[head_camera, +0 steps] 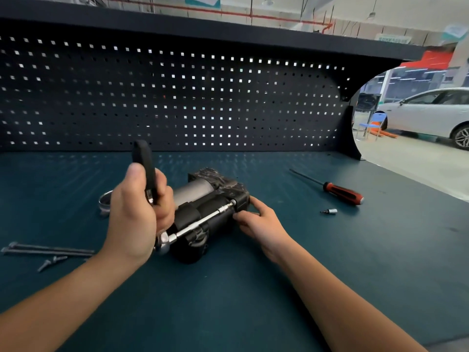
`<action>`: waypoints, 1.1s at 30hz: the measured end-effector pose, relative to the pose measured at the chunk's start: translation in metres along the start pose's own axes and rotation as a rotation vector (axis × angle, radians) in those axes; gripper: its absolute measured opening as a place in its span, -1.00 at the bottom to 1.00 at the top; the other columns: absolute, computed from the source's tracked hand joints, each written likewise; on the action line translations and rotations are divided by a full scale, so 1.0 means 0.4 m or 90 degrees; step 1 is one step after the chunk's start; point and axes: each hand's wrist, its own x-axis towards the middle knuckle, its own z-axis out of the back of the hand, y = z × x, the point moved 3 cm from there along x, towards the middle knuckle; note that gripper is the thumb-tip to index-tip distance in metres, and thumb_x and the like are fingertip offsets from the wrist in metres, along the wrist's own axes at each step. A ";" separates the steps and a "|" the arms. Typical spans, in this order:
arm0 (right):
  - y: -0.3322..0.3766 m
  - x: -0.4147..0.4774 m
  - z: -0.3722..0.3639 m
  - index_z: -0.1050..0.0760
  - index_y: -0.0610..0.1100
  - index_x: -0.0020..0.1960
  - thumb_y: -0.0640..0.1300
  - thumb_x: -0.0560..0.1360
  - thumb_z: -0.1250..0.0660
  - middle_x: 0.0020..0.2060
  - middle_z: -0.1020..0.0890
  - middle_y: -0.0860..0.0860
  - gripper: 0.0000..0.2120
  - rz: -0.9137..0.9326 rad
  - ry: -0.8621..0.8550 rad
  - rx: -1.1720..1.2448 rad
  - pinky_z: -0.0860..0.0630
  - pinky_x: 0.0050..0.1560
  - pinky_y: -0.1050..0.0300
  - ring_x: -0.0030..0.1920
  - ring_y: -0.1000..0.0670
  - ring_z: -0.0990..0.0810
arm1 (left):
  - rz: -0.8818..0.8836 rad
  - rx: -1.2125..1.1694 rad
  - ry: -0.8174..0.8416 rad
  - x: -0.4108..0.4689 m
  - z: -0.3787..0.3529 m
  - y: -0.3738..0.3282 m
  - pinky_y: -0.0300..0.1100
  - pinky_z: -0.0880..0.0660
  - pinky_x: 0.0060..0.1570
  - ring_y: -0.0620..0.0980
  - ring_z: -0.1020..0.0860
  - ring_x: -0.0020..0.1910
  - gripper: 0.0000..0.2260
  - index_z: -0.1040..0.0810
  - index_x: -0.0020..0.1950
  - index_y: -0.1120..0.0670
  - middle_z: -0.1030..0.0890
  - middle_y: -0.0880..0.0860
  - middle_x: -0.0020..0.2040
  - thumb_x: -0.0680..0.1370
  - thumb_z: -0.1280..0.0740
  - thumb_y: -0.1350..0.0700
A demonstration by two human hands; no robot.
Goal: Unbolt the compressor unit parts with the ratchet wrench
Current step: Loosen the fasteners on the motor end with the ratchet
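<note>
Your left hand [137,214] is clenched round the ratchet wrench [143,158] handle, covering part of its head. Fingers of your right hand [261,224] touch the compressor unit [210,196] mid bench [228,301], by the socket [224,207]; grip unclear, bolt head hidden. Metal ring [104,201] half behind your left hand, long bolts [48,250] far left

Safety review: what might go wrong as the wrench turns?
The right hand grips the compressor unit beside the socket; a slip might pinch its fingers. The long extension bar may tilt the socket loose. Only that hand steadies the unit, so it might roll as the left hand pulls the ratchet wrench.
</note>
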 end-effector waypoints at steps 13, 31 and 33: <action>0.007 -0.010 0.002 -0.51 0.13 -0.06 -0.26 0.45 -0.37 -0.19 -0.67 0.11 -0.72 0.027 0.018 0.010 -0.51 -0.12 0.34 -0.18 0.19 -0.64 | 0.287 -0.339 -0.352 -0.002 0.052 0.080 -0.35 -0.06 -0.70 -0.15 -0.10 -0.69 -0.63 -0.25 -0.35 0.04 -0.15 -0.11 -0.62 0.57 -0.07 -0.14; 0.005 -0.008 0.008 -0.37 -0.02 0.33 -0.23 0.46 -0.39 -0.08 -0.64 0.05 -0.52 0.006 0.021 0.018 -0.51 -0.17 0.38 -0.13 0.18 -0.61 | 0.317 -0.379 -0.364 0.019 0.081 0.113 -0.37 -0.06 -0.70 -0.16 -0.12 -0.71 -0.68 -0.29 -0.32 0.07 -0.17 -0.11 -0.63 0.58 -0.08 -0.06; 0.005 -0.009 0.009 -0.35 -0.01 0.35 -0.22 0.46 -0.38 -0.08 -0.64 0.05 -0.50 0.001 0.021 0.012 -0.52 -0.14 0.34 -0.12 0.14 -0.61 | 0.326 -0.399 -0.369 0.018 0.083 0.118 -0.38 -0.06 -0.70 -0.17 -0.13 -0.71 -0.68 -0.30 -0.32 0.07 -0.18 -0.10 -0.63 0.58 -0.08 -0.06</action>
